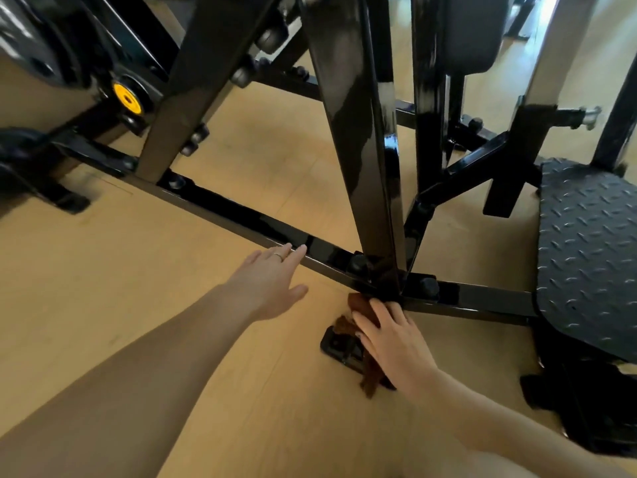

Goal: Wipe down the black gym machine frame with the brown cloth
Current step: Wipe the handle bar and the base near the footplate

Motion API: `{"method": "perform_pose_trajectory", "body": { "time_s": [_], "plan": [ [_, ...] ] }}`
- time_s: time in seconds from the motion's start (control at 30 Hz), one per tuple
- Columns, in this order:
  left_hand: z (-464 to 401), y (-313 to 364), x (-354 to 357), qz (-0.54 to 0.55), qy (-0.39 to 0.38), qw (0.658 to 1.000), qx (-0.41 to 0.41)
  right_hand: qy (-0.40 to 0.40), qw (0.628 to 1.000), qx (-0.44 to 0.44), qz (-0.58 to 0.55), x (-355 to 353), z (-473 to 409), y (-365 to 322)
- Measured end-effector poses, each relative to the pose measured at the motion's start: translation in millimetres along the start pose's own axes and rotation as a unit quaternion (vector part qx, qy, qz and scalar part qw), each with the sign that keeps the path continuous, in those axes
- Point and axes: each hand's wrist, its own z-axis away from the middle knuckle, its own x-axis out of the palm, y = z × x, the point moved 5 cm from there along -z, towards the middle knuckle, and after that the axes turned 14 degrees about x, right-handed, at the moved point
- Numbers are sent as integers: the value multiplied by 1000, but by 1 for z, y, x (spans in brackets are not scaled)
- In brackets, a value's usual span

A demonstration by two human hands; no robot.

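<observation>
The black gym machine frame [241, 215] runs as a low bar across the floor, with a thick upright post [358, 132] rising from a bolted joint. My right hand [389, 339] presses the brown cloth [358, 305] against the base of that joint, fingers fairly straight over it. The cloth's loose end [370, 381] trails down over a black foot plate [339, 346]. My left hand [269, 277] is stretched out with straight fingers, its fingertips touching the low bar left of the joint.
A black diamond-pattern step plate [586, 250] lies to the right. A yellow-capped pivot [127, 98] and dark weight housing sit at upper left. More frame legs and bolts stand behind the post. The floor [138, 288] is tan wood.
</observation>
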Motion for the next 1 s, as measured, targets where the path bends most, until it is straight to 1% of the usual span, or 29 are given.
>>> {"method": "perform_pose_trajectory", "body": {
  "time_s": [0.07, 0.1, 0.17, 0.2, 0.23, 0.27, 0.3, 0.33, 0.37, 0.4, 0.43, 0.47, 0.53, 0.57, 0.63, 0.67, 0.7, 0.73, 0.8, 0.83, 0.87, 0.9, 0.97, 1.0],
  "plan": [
    [-4, -1, -14, -1, -12, 1000, -11, -26, 998, 13, -59, -4, 13, -9],
    [-5, -3, -19, 7, -21, 1000, -19, -53, 993, 8, -107, -9, 17, -12],
    [-9, -1, -28, 21, -28, 999, -23, -114, 970, 22, -216, -30, 18, -12],
    [-11, 2, -30, 32, -22, 999, -21, -143, 947, 47, -282, -47, 17, -13],
    [-13, 6, -32, 61, -15, 998, -17, -134, 920, 73, -361, -69, 15, -13],
    [-15, 12, -34, 122, -6, 992, -9, -83, 889, 97, -441, -97, 13, -12],
    [-16, 17, -36, 214, 8, 977, -3, -9, 856, 120, -502, -126, 13, -10],
    [-16, 23, -43, 318, 26, 948, 4, 71, 828, 139, -539, -157, 13, -8],
    [-18, 28, -53, 413, 46, 909, 14, 148, 803, 148, -558, -186, 12, -7],
    [-19, 34, -68, 494, 68, 867, 26, 210, 787, 151, -560, -212, 9, -7],
    [-20, 39, -83, 553, 90, 827, 39, 248, 776, 150, -560, -234, 0, -10],
    [-21, 45, -100, 595, 111, 794, 56, 264, 768, 147, -565, -252, -13, -16],
    [-21, 55, -127, 650, 146, 740, 97, 241, 757, 142, -591, -273, -46, -36],
    [-20, 58, -135, 662, 150, 726, 110, 231, 758, 149, -591, -277, -59, -47],
    [-14, 62, -145, 662, 150, 725, 120, 255, 772, 178, -554, -273, -70, -61],
    [-11, 60, -145, 662, 149, 723, 128, 265, 768, 198, -549, -265, -68, -63],
    [-9, 57, -144, 661, 148, 723, 133, 260, 754, 220, -562, -250, -63, -61],
    [-5, 54, -146, 661, 144, 723, 138, 238, 732, 254, -586, -234, -56, -58],
    [-2, 49, -149, 662, 140, 722, 147, 168, 662, 350, -641, -203, -47, -52],
    [-2, 49, -149, 661, 138, 722, 148, 150, 638, 390, -647, -199, -46, -51],
    [-2, 48, -146, 659, 125, 728, 144, 153, 636, 405, -638, -207, -49, -52],
    [-2, 47, -142, 656, 115, 733, 139, 173, 641, 402, -630, -224, -55, -56],
    [-2, 47, -137, 648, 103, 740, 150, 244, 653, 348, -627, -277, -69, -69],
    [-5, 48, -137, 653, 105, 733, 160, 277, 662, 312, -622, -307, -76, -76]
  ]
}}
